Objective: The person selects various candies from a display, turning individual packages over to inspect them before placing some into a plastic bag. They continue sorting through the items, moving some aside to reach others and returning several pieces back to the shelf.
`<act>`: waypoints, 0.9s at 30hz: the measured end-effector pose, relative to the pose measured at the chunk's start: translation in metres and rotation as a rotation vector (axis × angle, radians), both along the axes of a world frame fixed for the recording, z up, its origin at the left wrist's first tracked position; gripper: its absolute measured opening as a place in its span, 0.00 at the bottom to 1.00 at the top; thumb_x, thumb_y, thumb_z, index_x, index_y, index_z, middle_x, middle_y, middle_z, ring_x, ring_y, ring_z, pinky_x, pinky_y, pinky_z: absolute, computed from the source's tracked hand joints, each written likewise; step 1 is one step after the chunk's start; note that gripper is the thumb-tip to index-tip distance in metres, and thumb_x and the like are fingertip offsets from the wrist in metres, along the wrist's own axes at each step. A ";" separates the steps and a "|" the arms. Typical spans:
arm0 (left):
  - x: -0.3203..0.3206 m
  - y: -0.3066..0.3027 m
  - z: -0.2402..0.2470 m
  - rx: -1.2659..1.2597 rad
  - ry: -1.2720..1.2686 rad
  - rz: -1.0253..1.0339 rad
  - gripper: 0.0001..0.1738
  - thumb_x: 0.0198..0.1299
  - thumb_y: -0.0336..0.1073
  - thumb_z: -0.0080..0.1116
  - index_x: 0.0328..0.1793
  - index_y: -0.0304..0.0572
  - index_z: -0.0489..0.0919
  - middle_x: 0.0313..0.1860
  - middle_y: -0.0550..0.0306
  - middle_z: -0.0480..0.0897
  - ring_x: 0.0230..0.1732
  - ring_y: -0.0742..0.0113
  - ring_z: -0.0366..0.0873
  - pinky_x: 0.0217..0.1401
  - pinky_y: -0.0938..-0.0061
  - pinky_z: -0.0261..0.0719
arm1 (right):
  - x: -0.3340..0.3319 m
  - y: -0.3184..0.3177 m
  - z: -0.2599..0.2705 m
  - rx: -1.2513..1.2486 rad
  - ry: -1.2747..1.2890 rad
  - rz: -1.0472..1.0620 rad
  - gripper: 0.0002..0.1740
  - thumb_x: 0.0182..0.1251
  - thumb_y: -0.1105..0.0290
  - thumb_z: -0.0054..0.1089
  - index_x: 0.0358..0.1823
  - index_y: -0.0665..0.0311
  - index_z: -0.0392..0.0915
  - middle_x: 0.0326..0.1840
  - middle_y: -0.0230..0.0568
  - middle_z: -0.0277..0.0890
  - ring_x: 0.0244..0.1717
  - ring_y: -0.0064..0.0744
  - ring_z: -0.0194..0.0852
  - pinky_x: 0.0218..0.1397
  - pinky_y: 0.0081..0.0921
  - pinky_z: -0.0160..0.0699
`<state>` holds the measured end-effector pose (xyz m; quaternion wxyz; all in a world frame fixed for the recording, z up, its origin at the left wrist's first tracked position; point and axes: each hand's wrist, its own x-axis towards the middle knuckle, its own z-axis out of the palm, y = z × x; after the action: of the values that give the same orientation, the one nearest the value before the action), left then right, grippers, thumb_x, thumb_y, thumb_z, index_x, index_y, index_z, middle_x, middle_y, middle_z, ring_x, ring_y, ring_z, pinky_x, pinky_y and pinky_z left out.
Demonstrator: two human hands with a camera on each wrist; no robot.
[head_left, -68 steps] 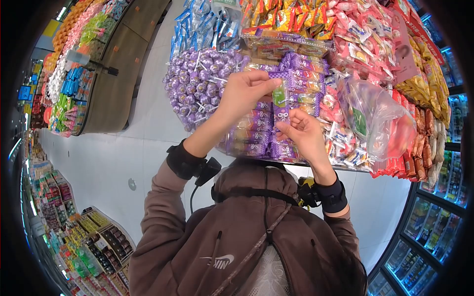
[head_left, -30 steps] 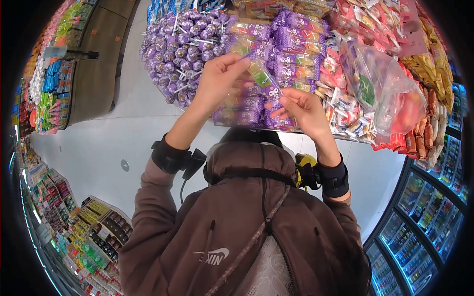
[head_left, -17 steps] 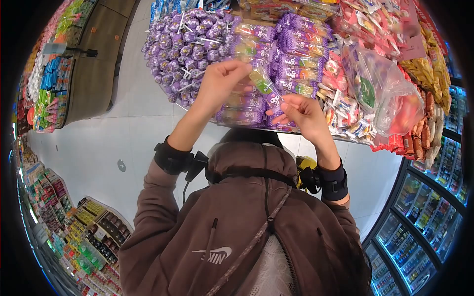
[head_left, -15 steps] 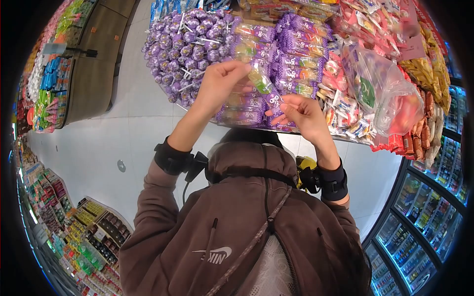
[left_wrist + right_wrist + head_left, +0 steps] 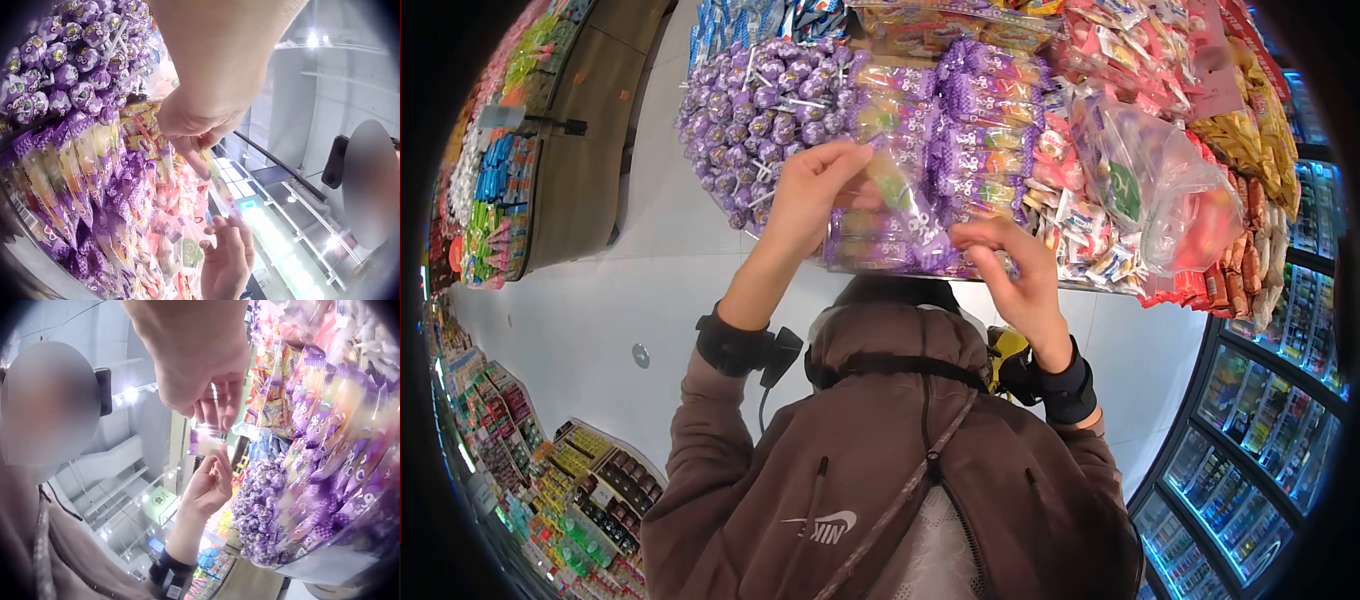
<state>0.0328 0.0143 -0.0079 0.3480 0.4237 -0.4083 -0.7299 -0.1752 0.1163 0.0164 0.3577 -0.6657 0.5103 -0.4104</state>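
Note:
My left hand (image 5: 810, 195) pinches the upper end of a slim clear candy packet (image 5: 897, 190) with a greenish middle and purple printed ends. The packet slants down toward my right hand (image 5: 1025, 275), whose thumb stands apart from its outstretched index finger. Those fingertips are right by the packet's lower end. In the right wrist view the candy packet (image 5: 203, 442) lies between both hands, blurred. Below it are two columns of similar purple packets (image 5: 990, 135), stacked on the display.
Purple lollipops (image 5: 765, 125) are heaped left of the packets. A clear plastic bag (image 5: 1145, 185) lies over pink and white sweets at the right. Low display edge in front of my body; a wooden-sided candy stand (image 5: 580, 190) at far left, lit glass coolers (image 5: 1250, 400) at right.
The packet was stretched between both hands' fingertips. Now my right thumb has spread away from its fingers, while my left hand keeps its pinch. Both hands sit slightly lower in the head view.

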 end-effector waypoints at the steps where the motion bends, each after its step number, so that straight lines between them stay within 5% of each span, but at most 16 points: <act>1: 0.001 0.001 0.000 0.032 0.018 -0.066 0.10 0.60 0.36 0.52 0.36 0.35 0.78 0.28 0.57 0.81 0.26 0.75 0.79 0.29 0.82 0.79 | -0.004 0.000 -0.003 -0.234 0.142 0.009 0.14 0.54 0.77 0.56 0.43 0.66 0.74 0.36 0.40 0.77 0.36 0.37 0.76 0.38 0.29 0.74; 3: -0.004 0.006 0.004 0.103 0.015 -0.205 0.11 0.60 0.36 0.53 0.36 0.34 0.78 0.27 0.57 0.81 0.24 0.74 0.79 0.26 0.82 0.79 | -0.009 0.001 -0.007 -0.477 0.325 0.052 0.21 0.42 0.79 0.60 0.43 0.61 0.75 0.43 0.39 0.75 0.42 0.43 0.73 0.39 0.32 0.73; 7: -0.026 0.022 0.010 0.230 -0.002 -0.523 0.11 0.60 0.35 0.52 0.36 0.33 0.78 0.26 0.56 0.80 0.24 0.72 0.79 0.25 0.81 0.80 | -0.009 0.006 -0.002 -0.531 0.415 0.137 0.20 0.43 0.77 0.59 0.43 0.59 0.75 0.48 0.37 0.72 0.46 0.39 0.72 0.44 0.32 0.73; 14: -0.047 0.029 -0.002 0.256 0.029 -0.640 0.16 0.61 0.40 0.51 0.43 0.32 0.77 0.31 0.55 0.79 0.28 0.70 0.79 0.30 0.78 0.81 | -0.012 0.018 -0.014 -0.596 0.427 0.109 0.17 0.45 0.74 0.59 0.41 0.61 0.75 0.45 0.35 0.73 0.48 0.35 0.71 0.47 0.32 0.71; 20: -0.043 0.023 0.012 0.315 0.047 -0.554 0.21 0.65 0.44 0.43 0.50 0.31 0.70 0.40 0.48 0.78 0.29 0.67 0.81 0.27 0.79 0.81 | -0.035 0.009 -0.015 -0.508 0.604 -0.131 0.20 0.42 0.75 0.59 0.42 0.62 0.75 0.41 0.36 0.73 0.44 0.38 0.71 0.42 0.33 0.71; 27: -0.043 0.025 -0.005 0.194 0.082 -0.311 0.12 0.60 0.30 0.52 0.49 0.34 0.70 0.35 0.50 0.79 0.35 0.66 0.80 0.37 0.77 0.81 | -0.034 -0.004 -0.017 -0.455 0.536 -0.166 0.20 0.45 0.75 0.62 0.45 0.59 0.75 0.43 0.37 0.71 0.42 0.40 0.70 0.40 0.30 0.71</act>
<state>-0.0104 0.0390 -0.0124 0.2047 0.3567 -0.3821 -0.8276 -0.2089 0.1121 -0.0006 0.0196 -0.7686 0.5338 -0.3521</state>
